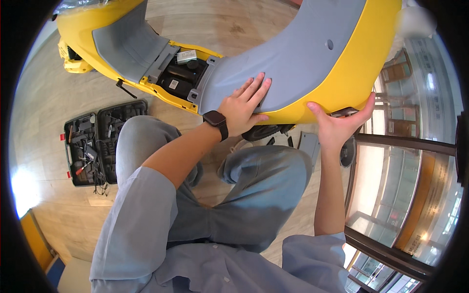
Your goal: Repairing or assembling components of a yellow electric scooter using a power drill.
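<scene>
Touching scooter (281, 71) over wood flr (210, 22) near windows (383, 183), L hand (242, 107) flat, R hand (338, 126) spread.

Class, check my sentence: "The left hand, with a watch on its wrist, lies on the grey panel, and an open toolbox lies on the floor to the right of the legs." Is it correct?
Not quite. The head view shows the toolbox to the left of the legs. The rest stands.
</scene>
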### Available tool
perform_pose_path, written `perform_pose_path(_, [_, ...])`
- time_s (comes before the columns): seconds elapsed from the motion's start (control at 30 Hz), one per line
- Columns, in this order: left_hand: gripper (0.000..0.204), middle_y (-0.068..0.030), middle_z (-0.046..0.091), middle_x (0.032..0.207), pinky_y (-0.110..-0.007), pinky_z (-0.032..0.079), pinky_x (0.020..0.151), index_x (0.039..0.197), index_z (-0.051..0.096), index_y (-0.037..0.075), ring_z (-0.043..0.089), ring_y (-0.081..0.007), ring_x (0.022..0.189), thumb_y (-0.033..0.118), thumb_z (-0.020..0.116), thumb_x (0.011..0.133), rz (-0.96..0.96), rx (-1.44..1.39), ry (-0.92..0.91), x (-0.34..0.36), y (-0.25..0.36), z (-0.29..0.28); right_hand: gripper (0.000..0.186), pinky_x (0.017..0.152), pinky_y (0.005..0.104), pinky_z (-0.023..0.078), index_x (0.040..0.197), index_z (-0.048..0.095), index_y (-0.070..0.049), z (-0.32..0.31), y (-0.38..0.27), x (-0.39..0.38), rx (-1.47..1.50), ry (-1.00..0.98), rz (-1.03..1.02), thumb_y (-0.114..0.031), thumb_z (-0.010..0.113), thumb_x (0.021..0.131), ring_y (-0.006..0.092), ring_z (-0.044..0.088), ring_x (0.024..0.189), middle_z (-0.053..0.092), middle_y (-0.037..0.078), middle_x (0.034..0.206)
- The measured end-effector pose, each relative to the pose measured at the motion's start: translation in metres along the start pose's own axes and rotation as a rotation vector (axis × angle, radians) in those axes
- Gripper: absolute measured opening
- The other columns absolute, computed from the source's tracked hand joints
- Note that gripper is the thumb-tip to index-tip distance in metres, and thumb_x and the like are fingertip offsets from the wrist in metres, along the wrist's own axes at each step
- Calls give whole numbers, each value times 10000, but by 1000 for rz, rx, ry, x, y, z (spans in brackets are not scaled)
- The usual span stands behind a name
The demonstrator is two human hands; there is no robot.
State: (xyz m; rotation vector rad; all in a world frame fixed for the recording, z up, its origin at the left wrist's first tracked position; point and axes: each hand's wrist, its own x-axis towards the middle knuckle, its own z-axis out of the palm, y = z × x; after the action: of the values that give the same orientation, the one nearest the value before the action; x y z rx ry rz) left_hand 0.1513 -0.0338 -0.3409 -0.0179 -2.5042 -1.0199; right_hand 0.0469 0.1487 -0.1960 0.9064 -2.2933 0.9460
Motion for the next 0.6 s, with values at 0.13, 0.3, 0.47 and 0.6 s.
perform_pose_path(0.13, [944,-199,301,1555,-434,425,1070,1539,220,66,386,-391,1378,393,734,817,17,-45,-30,-2,-6,-9,1254,1133,455,296,1509,114,1,0,-2,-2,-13,-12,-3,-222,946,596,340,300,1349,229,202,1445])
perform_pose_path(0.3, [917,-283,329,1509,-423,394,1094,1499,218,-45,400,-394,1366,448,667,870,-165,134,-210,-35,-42,6,1219,1137,461,279,1502,134,18,-5,-1,2,-102,13,-50,-228,935,617,342,280,1362,240,213,1442])
perform_pose_path(0.47, [839,-293,352,1492,-424,412,1077,1477,248,-67,408,-404,1358,455,597,920,-285,161,-191,-49,-45,18,1221,1149,490,234,1496,137,39,1,-11,-2,-194,16,-30,-257,936,620,376,262,1367,235,227,1454])
perform_pose_path(0.6, [814,-277,387,1476,-435,440,1049,1467,275,-62,447,-408,1328,455,590,922,-304,205,-145,-53,-43,25,1147,1156,516,204,1511,211,-48,10,-12,-26,-240,148,-194,-349,913,656,399,268,1374,265,226,1449])
